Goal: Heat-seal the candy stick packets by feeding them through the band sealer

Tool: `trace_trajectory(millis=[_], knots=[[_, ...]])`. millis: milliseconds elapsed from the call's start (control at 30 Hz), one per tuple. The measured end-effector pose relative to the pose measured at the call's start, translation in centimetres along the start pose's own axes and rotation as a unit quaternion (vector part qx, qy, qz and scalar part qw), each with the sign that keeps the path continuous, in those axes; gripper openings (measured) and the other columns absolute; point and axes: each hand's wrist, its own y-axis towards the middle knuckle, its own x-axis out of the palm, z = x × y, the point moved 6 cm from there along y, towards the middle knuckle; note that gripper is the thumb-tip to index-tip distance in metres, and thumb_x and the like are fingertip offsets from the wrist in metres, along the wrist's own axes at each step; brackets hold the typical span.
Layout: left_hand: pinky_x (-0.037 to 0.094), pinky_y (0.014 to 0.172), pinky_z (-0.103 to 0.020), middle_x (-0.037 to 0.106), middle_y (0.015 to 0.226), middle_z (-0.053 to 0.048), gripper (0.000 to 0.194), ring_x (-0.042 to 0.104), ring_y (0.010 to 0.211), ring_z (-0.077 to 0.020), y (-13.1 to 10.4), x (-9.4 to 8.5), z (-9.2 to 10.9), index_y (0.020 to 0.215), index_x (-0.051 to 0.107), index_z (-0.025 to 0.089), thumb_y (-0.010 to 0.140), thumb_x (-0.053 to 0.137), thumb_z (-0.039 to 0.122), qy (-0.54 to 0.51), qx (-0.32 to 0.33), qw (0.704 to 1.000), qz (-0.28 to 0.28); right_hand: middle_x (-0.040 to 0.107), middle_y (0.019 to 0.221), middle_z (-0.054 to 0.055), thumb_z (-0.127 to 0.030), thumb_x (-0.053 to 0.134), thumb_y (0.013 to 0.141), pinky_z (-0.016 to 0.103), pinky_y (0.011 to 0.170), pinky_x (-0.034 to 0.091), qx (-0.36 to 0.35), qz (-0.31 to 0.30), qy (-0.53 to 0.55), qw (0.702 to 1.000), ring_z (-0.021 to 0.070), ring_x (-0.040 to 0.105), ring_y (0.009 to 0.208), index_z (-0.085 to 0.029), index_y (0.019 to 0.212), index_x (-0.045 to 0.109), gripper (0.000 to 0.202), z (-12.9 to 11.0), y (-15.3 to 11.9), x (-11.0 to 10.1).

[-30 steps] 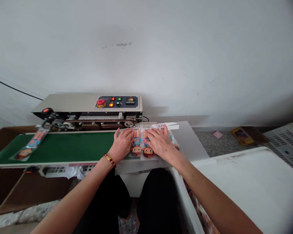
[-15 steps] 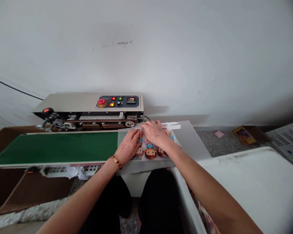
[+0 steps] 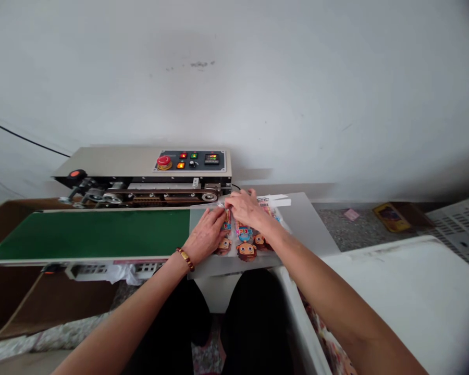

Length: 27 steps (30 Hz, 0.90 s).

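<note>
Rests the left hand (image 3: pixel 207 235) on the leftmost of the clear printed packets (image 3: pixel 246 251), near the upper part, with the fingers bent and close together. Lays the right hand (image 3: pixel 244 209) over the top of the middle packet, also with bent fingers, and has its fingertips just beside those of the left hand. Cannot tell, for either hand, whether to call this a pinch or only a light touch, the tips being partly hidden. Has these packets side by side on a translucent sheet (image 3: pixel 307 224), at the right of the visible part of a green conveyor belt (image 3: pixel 101 234), with cartoon faces toward the body and coloured lettering above them. Has white strips (image 3: pixel 280 201) near the packets' far edge, to the right of the right hand. Wears on the left wrist a beaded bracelet (image 3: pixel 185 259). Faces a sealing machine (image 3: pixel 113 160) behind the belt, with a red stop button (image 3: pixel 164 162) and a lit display (image 3: pixel 211 158). Has at the far right, on the floor, a yellow printed box (image 3: pixel 391 216) and a white plastic crate (image 3: pixel 459 226).
</note>
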Motion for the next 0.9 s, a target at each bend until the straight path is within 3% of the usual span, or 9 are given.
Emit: trace_trajectory(millis=[167, 467, 600, 733, 800, 900], knots=[[0.036, 0.123, -0.057, 0.055, 0.145, -0.019, 0.044, 0.049, 0.141, -0.0309, 0.4, 0.0, 0.0, 0.142, 0.049, 0.012, 0.1, 0.051, 0.027, 0.031, -0.009, 0.999, -0.001, 0.071, 0.122, 0.009, -0.001, 0.041, 0.09, 0.054, 0.11, 0.023, 0.018, 0.045, -0.008, 0.999, 0.0262, 0.059, 0.112, -0.023, 0.123, 0.068, 0.048, 0.3, -1.3, -1.2], [0.036, 0.124, -0.054, 0.057, 0.142, -0.018, 0.04, 0.05, 0.14, -0.0289, 1.6, -0.3, 0.0, 0.137, 0.052, 0.012, 0.099, 0.049, 0.025, 0.042, -0.021, 0.999, 0.001, 0.072, 0.123, 0.007, -0.011, 0.045, 0.098, 0.065, 0.119, 0.012, 0.014, 0.098, -0.034, 0.994, 0.0271, 0.054, 0.127, -0.026, 0.11, 0.073, 0.035, 1.8, -7.0, -1.1], [0.034, 0.125, -0.054, 0.058, 0.142, -0.019, 0.04, 0.051, 0.14, -0.0277, -0.1, -1.5, -2.4, 0.137, 0.054, 0.012, 0.1, 0.046, 0.027, 0.041, -0.027, 0.999, -0.005, 0.07, 0.129, 0.007, -0.018, 0.046, 0.102, 0.069, 0.12, 0.005, -0.028, 0.097, -0.076, 0.992, 0.0292, 0.05, 0.133, -0.025, 0.112, 0.073, 0.029, 1.8, -8.8, -1.2], [0.033, 0.123, -0.06, 0.061, 0.142, -0.016, 0.042, 0.055, 0.135, -0.0292, -2.7, -3.4, -6.5, 0.137, 0.057, 0.017, 0.1, 0.045, 0.034, 0.049, -0.067, 0.996, -0.03, 0.068, 0.134, 0.008, -0.021, 0.044, 0.103, 0.074, 0.119, -0.001, -0.069, 0.074, -0.108, 0.989, 0.0318, 0.047, 0.135, -0.023, 0.125, 0.067, 0.032, 0.7, -8.6, -0.6], [0.029, 0.122, -0.067, 0.062, 0.14, -0.016, 0.041, 0.058, 0.132, -0.0312, -3.5, -4.6, -7.7, 0.135, 0.06, 0.019, 0.099, 0.045, 0.032, 0.079, -0.106, 0.991, -0.015, 0.068, 0.134, 0.008, -0.018, 0.04, 0.104, 0.074, 0.119, -0.004, -0.074, 0.074, -0.107, 0.989, 0.0324, 0.047, 0.136, -0.023, 0.127, 0.066, 0.036, -0.1, -7.6, -0.3], [0.03, 0.121, -0.067, 0.065, 0.137, -0.017, 0.036, 0.061, 0.129, -0.0314, -2.9, -5.1, -6.4, 0.128, 0.064, 0.018, 0.1, 0.044, 0.027, 0.107, -0.123, 0.986, 0.024, 0.068, 0.132, 0.009, -0.015, 0.036, 0.104, 0.072, 0.12, -0.007, -0.07, 0.075, -0.091, 0.991, 0.0321, 0.048, 0.135, -0.025, 0.124, 0.069, 0.04, -1.3, -6.0, 0.1]])
